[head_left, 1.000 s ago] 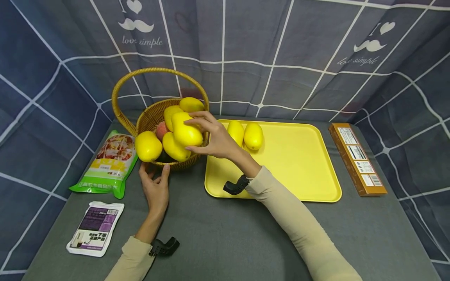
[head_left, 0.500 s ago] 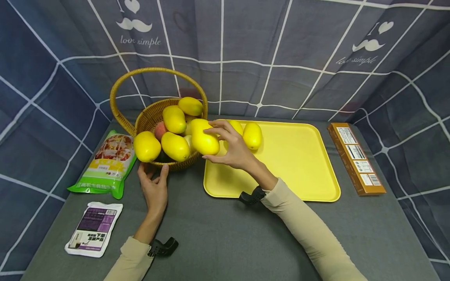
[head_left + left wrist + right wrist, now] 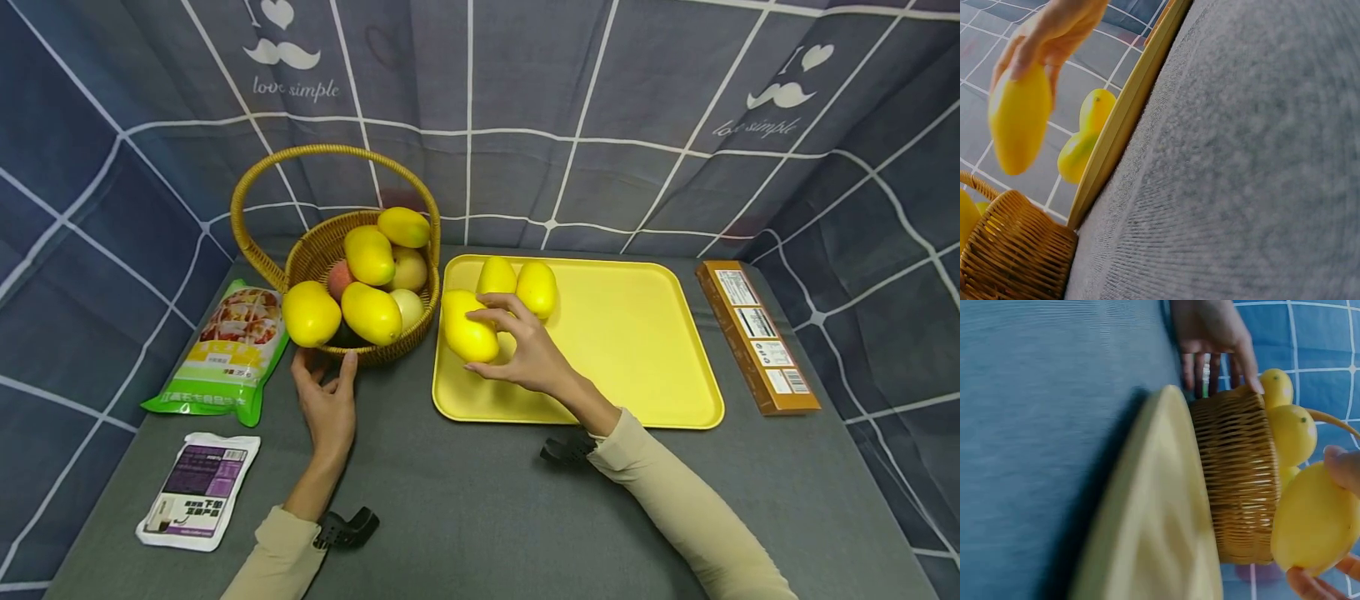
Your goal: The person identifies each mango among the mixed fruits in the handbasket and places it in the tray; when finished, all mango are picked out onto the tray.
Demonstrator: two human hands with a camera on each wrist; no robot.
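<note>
My right hand (image 3: 525, 346) holds a yellow mango (image 3: 467, 327) between thumb and fingers, above the left part of the yellow tray (image 3: 630, 350). In the left wrist view, the same mango (image 3: 1019, 119) hangs from the fingertips. Two more mangoes (image 3: 537, 289) lie together at the back of the tray. My left hand (image 3: 327, 408) rests at the front of the wicker basket (image 3: 393, 352), thumb on its rim and relaxed fingers along the outer wall in the right wrist view. Inside the basket are several mangoes (image 3: 372, 314), a reddish fruit (image 3: 339, 277) and pale round fruits (image 3: 407, 308).
Left of the basket lies a green food bag (image 3: 228, 350), with a white and purple pouch (image 3: 201, 492) in front of it. A brown box (image 3: 757, 337) lies right of the tray. The basket's tall handle (image 3: 333, 150) arches over it; a checked curtain (image 3: 517, 83) hangs behind.
My right hand has carried the mango out of the basket, rightward and toward me, to over the tray. The left hand has stayed at the basket.
</note>
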